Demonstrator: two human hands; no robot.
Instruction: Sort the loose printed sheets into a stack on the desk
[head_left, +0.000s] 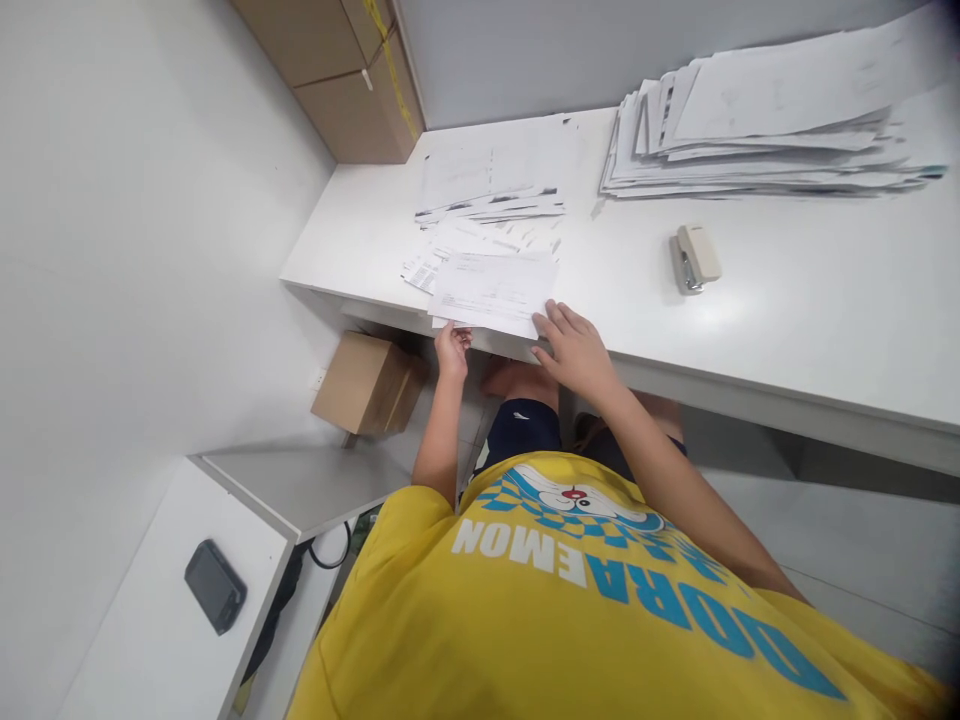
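A small sheaf of printed papers (495, 285) lies at the front edge of the white desk (787, 320). My left hand (452, 350) pinches its near left corner from below the desk edge. My right hand (574, 345) rests on the near right corner, fingers stretched flat on the paper. Behind the sheaf more loose printed sheets (487, 185) lie in an untidy pile.
A tall stack of papers (765, 120) sits at the back right, a beige stapler (694, 258) in front of it. Cardboard boxes stand at the back left (352, 80) and under the desk (367, 385). A black phone (215, 585) lies on a low side table.
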